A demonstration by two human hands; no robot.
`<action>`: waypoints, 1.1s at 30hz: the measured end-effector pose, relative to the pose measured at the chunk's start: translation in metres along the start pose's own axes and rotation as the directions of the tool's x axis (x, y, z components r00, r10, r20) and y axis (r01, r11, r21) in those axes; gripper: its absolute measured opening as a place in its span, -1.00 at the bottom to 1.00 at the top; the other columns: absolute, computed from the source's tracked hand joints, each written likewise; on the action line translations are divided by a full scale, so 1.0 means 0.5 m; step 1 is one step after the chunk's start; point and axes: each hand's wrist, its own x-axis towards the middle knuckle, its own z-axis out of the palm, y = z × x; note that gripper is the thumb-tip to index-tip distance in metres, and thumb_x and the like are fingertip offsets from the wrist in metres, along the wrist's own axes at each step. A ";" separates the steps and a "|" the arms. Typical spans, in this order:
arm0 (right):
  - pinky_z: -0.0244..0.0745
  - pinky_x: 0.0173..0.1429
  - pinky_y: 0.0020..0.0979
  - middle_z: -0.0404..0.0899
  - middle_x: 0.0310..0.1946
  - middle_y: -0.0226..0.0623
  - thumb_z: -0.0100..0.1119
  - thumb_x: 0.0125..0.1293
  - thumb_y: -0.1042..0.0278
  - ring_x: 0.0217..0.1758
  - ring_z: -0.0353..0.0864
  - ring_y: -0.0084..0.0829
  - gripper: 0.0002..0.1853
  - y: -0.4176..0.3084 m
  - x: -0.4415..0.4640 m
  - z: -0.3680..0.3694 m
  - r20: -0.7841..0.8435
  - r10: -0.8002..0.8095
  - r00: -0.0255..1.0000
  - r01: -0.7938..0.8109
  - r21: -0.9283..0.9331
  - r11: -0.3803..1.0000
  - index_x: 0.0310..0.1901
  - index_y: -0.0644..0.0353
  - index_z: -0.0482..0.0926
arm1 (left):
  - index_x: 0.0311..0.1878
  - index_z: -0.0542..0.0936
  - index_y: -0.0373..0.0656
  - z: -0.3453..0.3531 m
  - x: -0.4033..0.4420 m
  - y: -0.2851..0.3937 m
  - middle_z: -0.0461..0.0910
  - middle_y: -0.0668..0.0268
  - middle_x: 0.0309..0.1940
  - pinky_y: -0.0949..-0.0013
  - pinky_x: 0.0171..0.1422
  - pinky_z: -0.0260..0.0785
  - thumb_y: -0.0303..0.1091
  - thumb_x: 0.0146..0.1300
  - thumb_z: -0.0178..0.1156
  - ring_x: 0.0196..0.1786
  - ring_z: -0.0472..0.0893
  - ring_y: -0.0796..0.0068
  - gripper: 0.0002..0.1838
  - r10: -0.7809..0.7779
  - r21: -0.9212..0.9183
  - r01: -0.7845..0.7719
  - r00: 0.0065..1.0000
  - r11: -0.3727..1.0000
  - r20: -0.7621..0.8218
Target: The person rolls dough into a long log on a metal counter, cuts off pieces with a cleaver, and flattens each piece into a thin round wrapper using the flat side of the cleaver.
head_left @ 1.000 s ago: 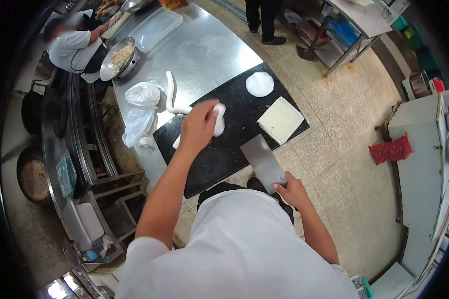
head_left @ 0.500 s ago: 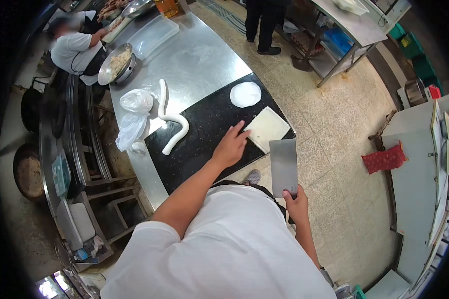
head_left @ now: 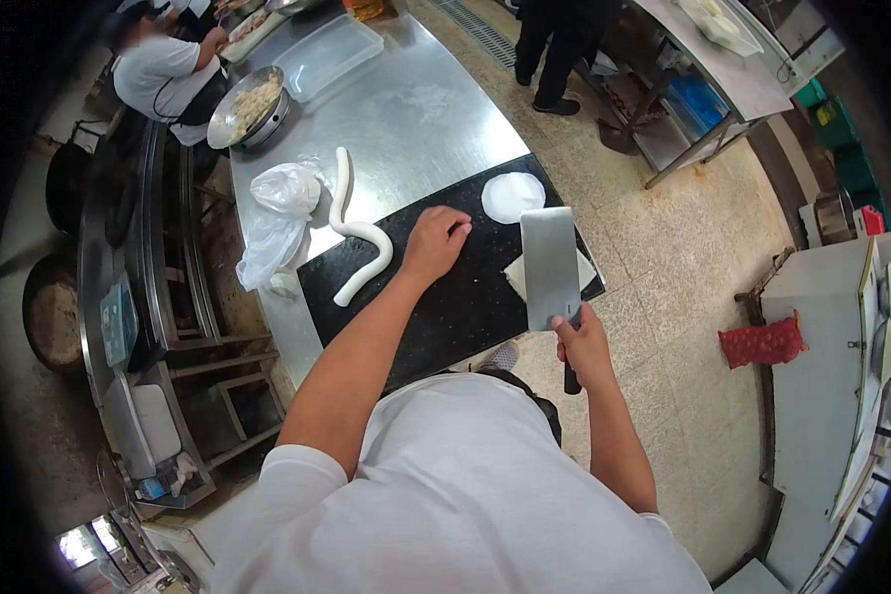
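Note:
My left hand (head_left: 436, 244) hovers over the black board (head_left: 455, 312), thumb apart from the fingers, nothing visible in it. Left of it, a curving white dough rope (head_left: 374, 236) runs from the steel table onto the board. My right hand (head_left: 585, 348) grips the handle of a wide cleaver (head_left: 551, 262), its blade pointing away from me. The blade covers much of a pale square stack (head_left: 514, 276) at the board's right side. Behind the stack lies a round white piece (head_left: 514, 197).
A tied plastic bag (head_left: 285, 188), a metal bowl of pale filling (head_left: 250, 107) and a clear tray (head_left: 335, 57) stand on the steel table (head_left: 416, 109). A co-worker (head_left: 163, 74) is at the far left; another person's legs (head_left: 559, 54) are beyond the table.
My left hand went from a white piece to the square stack, then back left. The cleaver has swung up over the stack. The white piece formerly under my left hand no longer shows there.

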 end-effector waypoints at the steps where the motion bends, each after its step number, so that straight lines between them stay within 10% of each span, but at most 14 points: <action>1: 0.29 -0.58 -0.47 0.43 -0.52 -0.45 0.24 0.48 0.41 -0.67 0.36 -0.61 -0.82 -0.010 0.012 0.007 0.007 0.005 1.000 -0.006 0.025 1.000 0.00 0.23 0.48 | -0.11 0.74 -0.20 0.005 0.018 -0.005 0.73 0.15 -0.07 0.10 0.26 0.49 -0.39 0.31 0.34 0.11 0.65 0.05 -0.85 0.018 0.005 -0.018 1.000 1.000 -0.004; 13: 0.33 -0.55 -0.41 0.49 -0.50 -0.37 0.27 0.45 0.41 -0.64 0.42 -0.57 -0.76 -0.080 0.110 0.059 -0.060 0.078 0.995 -0.083 -0.069 0.994 0.03 0.31 0.47 | 0.06 0.71 -0.20 0.129 0.170 -0.056 0.62 0.08 0.20 0.08 0.45 0.40 -0.40 0.30 0.28 0.33 0.55 0.02 -0.72 0.008 -0.146 -0.006 1.000 0.989 0.009; 33: 0.36 -0.52 -0.47 0.49 -0.51 -0.42 0.25 0.48 0.38 -0.61 0.44 -0.61 -0.81 -0.076 0.091 0.048 -0.065 0.136 0.989 -0.140 -0.061 0.988 -0.05 0.26 0.47 | -0.16 0.66 -0.22 0.151 0.199 -0.052 0.65 0.11 0.06 0.03 0.35 0.45 -0.42 0.24 0.31 0.24 0.58 0.00 -0.86 0.105 -0.072 -0.104 0.994 0.992 0.006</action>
